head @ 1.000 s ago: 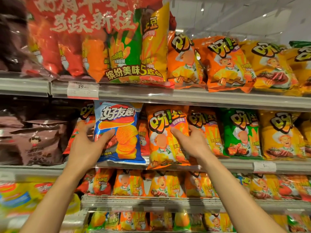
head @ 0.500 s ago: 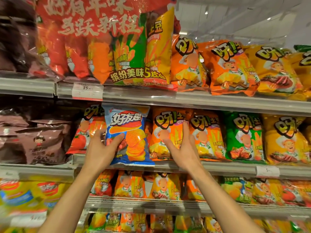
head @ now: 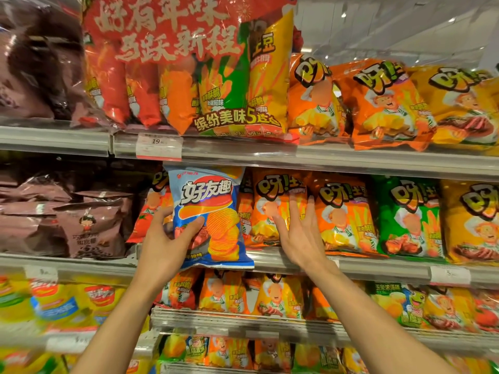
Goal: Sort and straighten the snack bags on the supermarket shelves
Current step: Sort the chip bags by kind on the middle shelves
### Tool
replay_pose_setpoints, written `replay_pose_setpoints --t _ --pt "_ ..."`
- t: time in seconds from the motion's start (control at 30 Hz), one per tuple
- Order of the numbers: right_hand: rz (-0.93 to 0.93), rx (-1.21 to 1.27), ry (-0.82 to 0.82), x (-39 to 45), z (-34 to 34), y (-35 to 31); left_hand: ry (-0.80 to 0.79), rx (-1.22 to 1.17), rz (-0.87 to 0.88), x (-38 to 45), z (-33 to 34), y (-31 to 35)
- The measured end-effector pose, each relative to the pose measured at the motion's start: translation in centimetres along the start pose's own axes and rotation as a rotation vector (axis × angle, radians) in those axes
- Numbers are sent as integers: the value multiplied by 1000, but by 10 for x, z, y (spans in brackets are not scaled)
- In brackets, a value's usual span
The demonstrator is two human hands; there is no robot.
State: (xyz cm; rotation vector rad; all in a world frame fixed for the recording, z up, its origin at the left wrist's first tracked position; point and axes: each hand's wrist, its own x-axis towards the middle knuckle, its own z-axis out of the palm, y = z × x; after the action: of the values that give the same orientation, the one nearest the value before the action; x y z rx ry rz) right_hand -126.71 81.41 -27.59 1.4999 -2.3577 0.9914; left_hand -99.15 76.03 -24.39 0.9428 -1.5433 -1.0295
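Observation:
A blue chip bag (head: 216, 201) stands upright on the middle shelf (head: 378, 268), its bottom edge hanging over the shelf lip. My left hand (head: 164, 247) grips its lower left side, thumb across the front. To its right stands an orange snack bag (head: 272, 195); my right hand (head: 299, 236) lies flat against its lower front with the fingers spread, holding nothing. Further right on the same shelf stand another orange bag (head: 343, 211), a green bag (head: 407, 217) and a yellow bag (head: 472, 225).
Brown bags (head: 89, 225) fill the middle shelf's left end. The top shelf (head: 324, 155) carries a large red multipack (head: 189, 63) and orange bags (head: 386, 103). A price tag (head: 159, 147) hangs on its lip. Lower shelves hold several orange and yellow bags (head: 275, 295).
My right hand has slid from the orange bag's side to its front, fingers now spread flat. The orange bag stands further back on the shelf. My left hand keeps its hold on the blue bag.

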Motion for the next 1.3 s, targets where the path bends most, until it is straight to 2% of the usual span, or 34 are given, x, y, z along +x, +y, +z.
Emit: replay_pose_setpoints --t 0.13,0.37,0.47,0.6,0.7,0.83,1.03,1.3 --pt "-6 -21 15 -3 -6 -2 -23 -29 -5 -6 4 -3" --pt "100 296 133 -29 -39 -1 -28 -47 -9 -20 -2 -7" --pt "209 513 177 -54 -60 2 -33 -52 10 -30 -2 -10" --pt "415 756 128 -99 -83 14 -38 -99 8 -45 12 -11" --pt "501 845 110 -137 -93 34 -53 -137 2 -59 31 -10" --pt "572 911 170 -173 -109 65 -96 -152 17 -81 60 -5" --pt "609 972 277 -206 -143 109 -123 -180 -18 -118 115 11" --pt "593 996 278 -244 -216 201 -190 -257 -3 -196 231 44"
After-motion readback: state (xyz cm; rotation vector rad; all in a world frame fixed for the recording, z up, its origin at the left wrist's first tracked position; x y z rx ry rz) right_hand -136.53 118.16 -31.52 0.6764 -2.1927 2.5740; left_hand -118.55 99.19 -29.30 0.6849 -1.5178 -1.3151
